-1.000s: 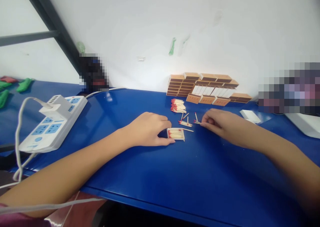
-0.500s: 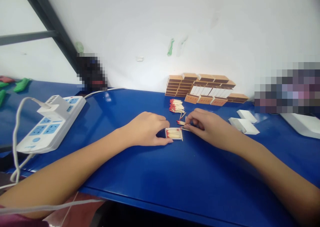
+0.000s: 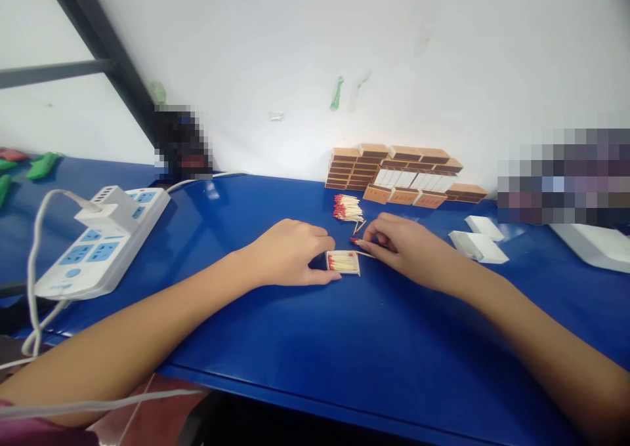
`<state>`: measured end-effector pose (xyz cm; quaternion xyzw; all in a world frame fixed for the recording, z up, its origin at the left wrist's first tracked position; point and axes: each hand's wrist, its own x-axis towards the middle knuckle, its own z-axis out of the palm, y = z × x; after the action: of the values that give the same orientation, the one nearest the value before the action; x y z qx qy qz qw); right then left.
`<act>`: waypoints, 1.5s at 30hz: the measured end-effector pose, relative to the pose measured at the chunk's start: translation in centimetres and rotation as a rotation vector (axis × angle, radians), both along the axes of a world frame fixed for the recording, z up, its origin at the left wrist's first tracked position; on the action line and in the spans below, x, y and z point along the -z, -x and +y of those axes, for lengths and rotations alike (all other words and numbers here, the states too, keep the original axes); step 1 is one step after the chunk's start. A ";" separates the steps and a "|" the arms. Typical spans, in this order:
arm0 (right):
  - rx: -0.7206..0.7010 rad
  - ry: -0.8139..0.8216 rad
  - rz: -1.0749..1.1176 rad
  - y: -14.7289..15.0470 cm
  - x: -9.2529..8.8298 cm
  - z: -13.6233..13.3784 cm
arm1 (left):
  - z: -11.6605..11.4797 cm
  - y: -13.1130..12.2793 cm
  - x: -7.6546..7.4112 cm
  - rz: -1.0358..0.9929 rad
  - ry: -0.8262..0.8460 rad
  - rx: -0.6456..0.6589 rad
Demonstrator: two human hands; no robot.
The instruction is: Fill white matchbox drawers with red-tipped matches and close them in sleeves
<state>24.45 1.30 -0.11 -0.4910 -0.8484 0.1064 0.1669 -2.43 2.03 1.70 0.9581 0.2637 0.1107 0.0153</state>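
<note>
A small white matchbox tray (image 3: 343, 273) holding red-tipped matches lies on the blue table. My left hand (image 3: 298, 252) rests at its left end, thumb along the near side and fingers at the far side, gripping it. Just beyond the tray's right end, my right hand (image 3: 398, 246) is closed on a few matches (image 3: 355, 241), whose red heads stick out past the fingertips. One pale matchstick (image 3: 367, 254) lies between the tray and my right fingers. Farther back sits a pile of matches (image 3: 347, 208), with a couple of loose sticks at its near edge.
Stacked brown matchboxes (image 3: 349, 170) stand against the wall, with white trays among them. White boxes (image 3: 478, 246) lie to the right. A power strip (image 3: 103, 243) with a plugged-in adapter and white cable occupies the left. Green and red pieces (image 3: 42, 166) lie far left.
My right hand has moved slightly left and closed further over the small group of matches, so less of them shows. My left hand and the tray stay put.
</note>
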 end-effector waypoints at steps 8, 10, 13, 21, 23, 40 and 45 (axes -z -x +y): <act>0.012 0.097 -0.046 -0.4 0.0 -0.3 | -0.1 0.0 -0.1 0.001 0.017 -0.008; 0.019 0.120 -0.064 -0.5 0.0 -0.4 | -0.1 0.0 -0.1 0.004 0.016 -0.010; 0.021 0.137 -0.057 -0.4 -0.4 -0.6 | -0.1 0.0 0.0 0.004 0.013 -0.010; -0.069 0.135 0.037 2.8 -1.5 -3.2 | 0.1 0.0 0.2 0.016 0.012 -0.013; -0.088 0.129 0.028 3.4 -1.3 -3.6 | 0.1 0.0 0.2 0.011 0.011 -0.016; -0.163 0.096 0.134 3.7 -0.6 -3.5 | -0.3 -0.2 0.5 -0.015 -0.015 0.019; -0.145 0.039 0.119 2.7 -1.3 -3.3 | -0.3 -0.1 0.3 -0.006 -0.012 0.011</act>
<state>21.75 -1.97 1.14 -0.4243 -0.8680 0.1636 0.1996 -2.32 1.76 1.37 0.9592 0.2578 0.1151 0.0111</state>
